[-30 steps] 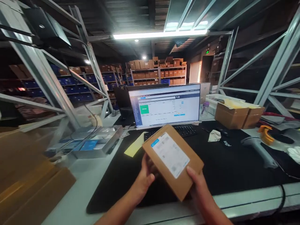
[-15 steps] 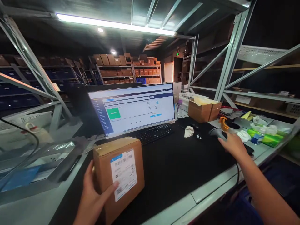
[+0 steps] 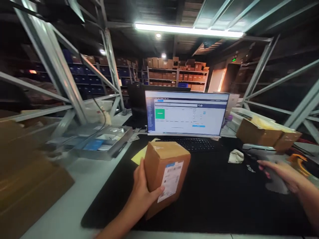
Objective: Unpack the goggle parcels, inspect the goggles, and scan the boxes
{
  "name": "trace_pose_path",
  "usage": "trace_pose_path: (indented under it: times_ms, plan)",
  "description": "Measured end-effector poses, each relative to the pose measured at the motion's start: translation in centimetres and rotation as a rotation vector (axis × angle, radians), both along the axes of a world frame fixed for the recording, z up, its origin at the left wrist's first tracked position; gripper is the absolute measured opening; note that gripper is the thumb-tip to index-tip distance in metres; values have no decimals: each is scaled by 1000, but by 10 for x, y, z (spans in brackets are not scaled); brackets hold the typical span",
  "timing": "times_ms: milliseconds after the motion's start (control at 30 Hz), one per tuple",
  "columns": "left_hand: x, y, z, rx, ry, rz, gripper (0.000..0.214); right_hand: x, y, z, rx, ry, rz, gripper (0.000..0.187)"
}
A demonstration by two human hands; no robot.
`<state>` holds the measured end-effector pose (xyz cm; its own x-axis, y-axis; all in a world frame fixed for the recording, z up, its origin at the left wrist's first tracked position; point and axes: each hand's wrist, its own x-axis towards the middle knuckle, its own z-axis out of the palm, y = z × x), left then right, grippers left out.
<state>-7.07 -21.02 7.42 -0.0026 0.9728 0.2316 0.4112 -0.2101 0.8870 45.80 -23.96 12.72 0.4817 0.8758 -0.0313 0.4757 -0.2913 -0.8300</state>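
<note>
In the head view, the left hand (image 3: 143,191) holds a brown, block-shaped cardboard box (image 3: 159,167) by its near left edge, the fingers along its side and the thumb pressed on a white printed label with a blue strip (image 3: 173,179). The box stands tilted just ahead and to the right of that hand, above a black rectangular desk mat (image 3: 211,202); whether its lower edge touches the mat cannot be told.

The right hand (image 3: 282,174), blurred, is curled around the handle of a grey and white handheld scanner (image 3: 259,148), whose head lies beyond the fingertips.

Between the hands and farther off are a black keyboard (image 3: 199,144) and a wide, lit computer monitor (image 3: 189,114). A pale yellow paper slip (image 3: 139,156) lies just beyond the left fingers, partly behind the box. A crumpled off-white piece of paper or cloth (image 3: 236,156) sits left of the right hand. Open brown cardboard boxes with pale yellow contents (image 3: 260,131) stand beyond that hand, and an orange curved object (image 3: 300,162) shows just behind it. Left of the left hand, a grey shallow tray (image 3: 109,154) rests on the pale bench (image 3: 83,179).
</note>
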Motion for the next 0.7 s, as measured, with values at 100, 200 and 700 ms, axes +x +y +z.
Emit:
trace_pose_path:
  times_ms: [100,200,700]
  plan:
    - [-1,5,8,-73,-114,45,126,-88,-24,14,57,151,139,36]
    - [-4,9,10,-104,-157,63,127,-172,-51,21,51,145,330,38]
    - [-12,11,8,-56,-228,40,121,-218,-32,19,25,155,502,30]
